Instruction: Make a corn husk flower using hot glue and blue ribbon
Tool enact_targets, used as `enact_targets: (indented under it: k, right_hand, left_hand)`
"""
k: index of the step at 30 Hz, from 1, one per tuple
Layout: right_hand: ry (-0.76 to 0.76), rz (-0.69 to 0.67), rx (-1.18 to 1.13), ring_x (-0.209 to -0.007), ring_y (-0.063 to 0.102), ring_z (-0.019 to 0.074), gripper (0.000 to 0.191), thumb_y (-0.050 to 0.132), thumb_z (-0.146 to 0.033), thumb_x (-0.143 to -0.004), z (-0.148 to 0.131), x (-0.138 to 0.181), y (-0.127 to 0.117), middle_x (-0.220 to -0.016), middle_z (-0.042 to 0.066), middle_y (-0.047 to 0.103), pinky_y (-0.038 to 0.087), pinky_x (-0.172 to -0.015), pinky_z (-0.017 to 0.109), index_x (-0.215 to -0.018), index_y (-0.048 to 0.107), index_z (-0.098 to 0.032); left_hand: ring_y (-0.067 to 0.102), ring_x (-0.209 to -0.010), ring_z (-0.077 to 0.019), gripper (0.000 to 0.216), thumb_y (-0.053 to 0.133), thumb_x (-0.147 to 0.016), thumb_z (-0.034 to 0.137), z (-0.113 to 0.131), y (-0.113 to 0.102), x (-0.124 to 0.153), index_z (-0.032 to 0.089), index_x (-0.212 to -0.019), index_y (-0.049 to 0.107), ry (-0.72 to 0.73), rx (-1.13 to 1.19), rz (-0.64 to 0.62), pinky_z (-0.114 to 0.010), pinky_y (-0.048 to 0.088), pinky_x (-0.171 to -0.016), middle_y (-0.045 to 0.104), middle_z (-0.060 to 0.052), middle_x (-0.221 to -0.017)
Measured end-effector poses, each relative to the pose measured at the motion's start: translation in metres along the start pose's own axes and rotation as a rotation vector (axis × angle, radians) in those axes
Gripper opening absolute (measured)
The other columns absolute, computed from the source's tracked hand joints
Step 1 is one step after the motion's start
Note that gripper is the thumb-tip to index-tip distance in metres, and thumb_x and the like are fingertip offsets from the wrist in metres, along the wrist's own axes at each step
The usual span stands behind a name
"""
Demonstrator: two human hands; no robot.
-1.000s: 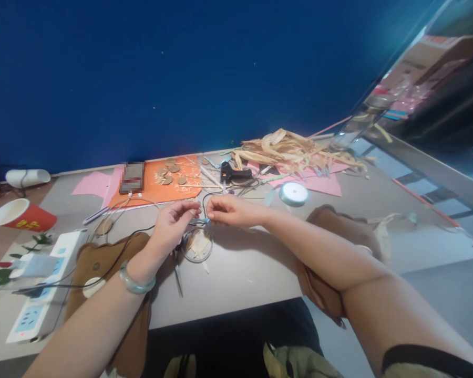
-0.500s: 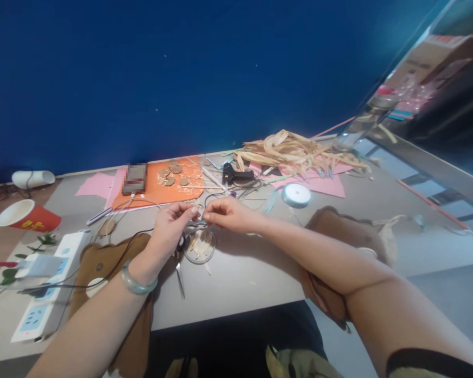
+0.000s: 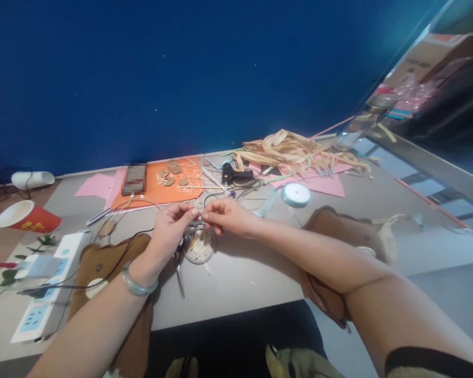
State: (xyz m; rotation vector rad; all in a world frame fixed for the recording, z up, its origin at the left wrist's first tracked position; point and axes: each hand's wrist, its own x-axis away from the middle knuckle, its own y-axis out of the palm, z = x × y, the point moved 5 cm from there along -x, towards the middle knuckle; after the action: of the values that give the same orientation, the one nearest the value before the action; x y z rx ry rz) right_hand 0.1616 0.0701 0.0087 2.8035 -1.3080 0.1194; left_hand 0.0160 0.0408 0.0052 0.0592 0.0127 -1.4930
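Observation:
My left hand [image 3: 176, 223] and my right hand [image 3: 227, 215] meet fingertip to fingertip over the table, both closed in a pinch. Whatever lies between the fingers is too small to make out. Just below them stands a round clear dish [image 3: 199, 257] holding pale dried pieces. Scissors [image 3: 180, 282] lie beside the dish, their handles partly under my left hand. Behind the hands is an orange sheet [image 3: 161, 197] with round brown discs [image 3: 175, 169] and pale shreds on it. A black glue gun [image 3: 236, 176] rests to the right of that sheet.
A heap of dried husk strips [image 3: 284, 147] lies at the back, with a ribbon spool [image 3: 296, 195] in front. Brown cushions [image 3: 331, 231] flank my arms. At left are a white power strip [image 3: 49, 294], cables and a tipped red paper cup [image 3: 33, 215]. A blue wall [image 3: 220, 79] rises behind.
My right hand has shifted very slightly left, and its lower fingers have curled downward a little. My left hand and the things on the table look the same.

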Motion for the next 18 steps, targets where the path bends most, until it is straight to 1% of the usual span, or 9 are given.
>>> enact_targets:
  k: [4,10,13,18]
  right_hand:
    - [-0.043,-0.006,-0.015,-0.040,0.048,0.0037,0.020,0.064,-0.031,-0.080,-0.0001,-0.0003,-0.0004,-0.058,-0.003,0.061,0.038,-0.041,0.015,-0.072,0.060,-0.013]
    - [-0.075,-0.023,-0.029,-0.043,0.053,0.0059,0.020,0.069,-0.030,-0.076,-0.0008,0.0019,0.0011,-0.064,-0.001,0.064,0.044,-0.044,0.019,-0.080,0.063,-0.012]
    - [-0.093,-0.018,-0.023,-0.045,0.055,0.0068,0.020,0.068,-0.030,-0.076,0.0007,0.0019,0.0018,-0.065,0.000,0.065,0.045,-0.046,0.020,-0.083,0.064,-0.012]
    - [-0.130,-0.019,0.015,-0.048,0.057,0.0077,0.016,0.066,-0.028,-0.078,0.0031,0.0012,0.0014,-0.059,-0.002,0.061,0.047,-0.048,0.020,-0.080,0.064,-0.013]
  left_hand:
    - [0.060,-0.066,-0.0117,0.017,0.074,-0.073,0.030,-0.0037,0.0008,-0.0007,0.015,-0.077,0.069,0.000,0.053,-0.027,-0.025,0.048,-0.069,0.067,-0.001,-0.069]
    - [0.059,-0.065,-0.0117,0.016,0.075,-0.073,0.029,-0.0062,-0.0011,-0.0027,0.015,-0.076,0.067,-0.027,0.152,-0.036,-0.025,0.047,-0.070,0.066,0.000,-0.067]
    - [0.059,-0.065,-0.0114,0.015,0.074,-0.073,0.028,-0.0040,-0.0015,-0.0034,0.015,-0.074,0.067,-0.020,0.163,-0.045,-0.025,0.047,-0.070,0.065,0.000,-0.066]
    - [0.059,-0.065,-0.0119,0.015,0.074,-0.073,0.028,-0.0010,0.0007,-0.0020,0.015,-0.074,0.067,-0.036,0.152,-0.053,-0.025,0.047,-0.069,0.066,-0.001,-0.067]
